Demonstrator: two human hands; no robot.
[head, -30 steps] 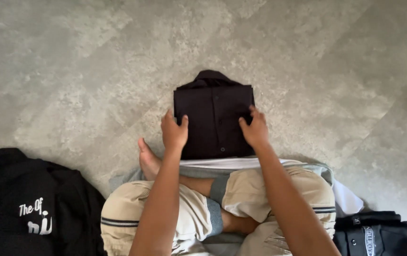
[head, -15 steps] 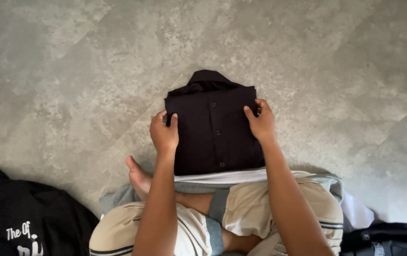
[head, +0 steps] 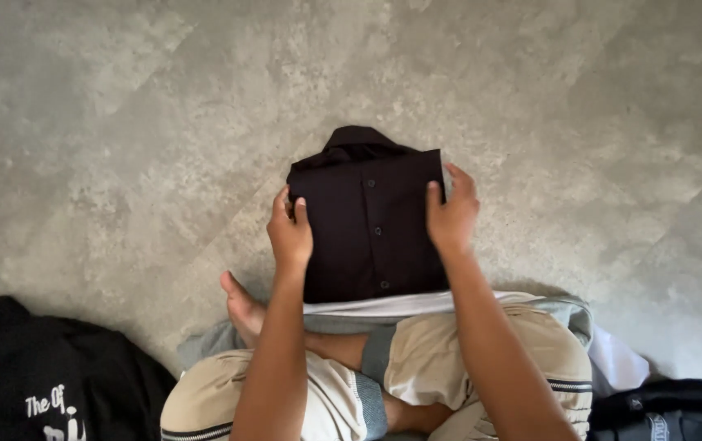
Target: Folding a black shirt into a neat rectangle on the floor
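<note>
Black shirt (head: 367, 220) already folded w/ collar up, held between both grips just above lap. Left hand (head: 290, 233) & right hand (head: 451, 214) clamp its side edges; setting it down remains.

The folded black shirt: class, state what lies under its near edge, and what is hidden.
Under the near edge of the folded black shirt, a white garment shows as a strip over the lap. The rest of it is covered, and whether the far part rests on the grey floor is hidden.
</note>
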